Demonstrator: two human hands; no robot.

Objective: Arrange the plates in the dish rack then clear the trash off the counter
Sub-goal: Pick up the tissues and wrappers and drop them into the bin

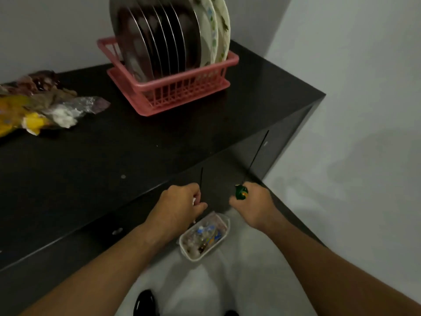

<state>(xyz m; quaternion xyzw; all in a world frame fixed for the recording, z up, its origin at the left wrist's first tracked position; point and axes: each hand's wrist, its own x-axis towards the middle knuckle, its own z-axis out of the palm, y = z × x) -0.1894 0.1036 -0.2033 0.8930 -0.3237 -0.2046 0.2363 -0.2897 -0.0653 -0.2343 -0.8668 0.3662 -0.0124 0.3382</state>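
Note:
Several steel plates point(157, 39) and two flowered white plates point(216, 30) stand upright in a pink dish rack point(182, 90) at the back of the dark counter point(114, 151). A pile of trash point(41, 108), yellow, white and clear wrappers, lies at the counter's left. In front of the counter, over a white bin point(224, 226) on the floor, my left hand point(180, 206) is closed on a small white scrap. My right hand point(252, 206) grips a green wrapper point(241, 192).
The bin below my hands holds several wrappers. The counter's front has cabinet doors with small knobs point(117, 231). Grey walls meet behind the rack, and pale floor lies to the right. A black shoe point(145, 303) shows at the bottom.

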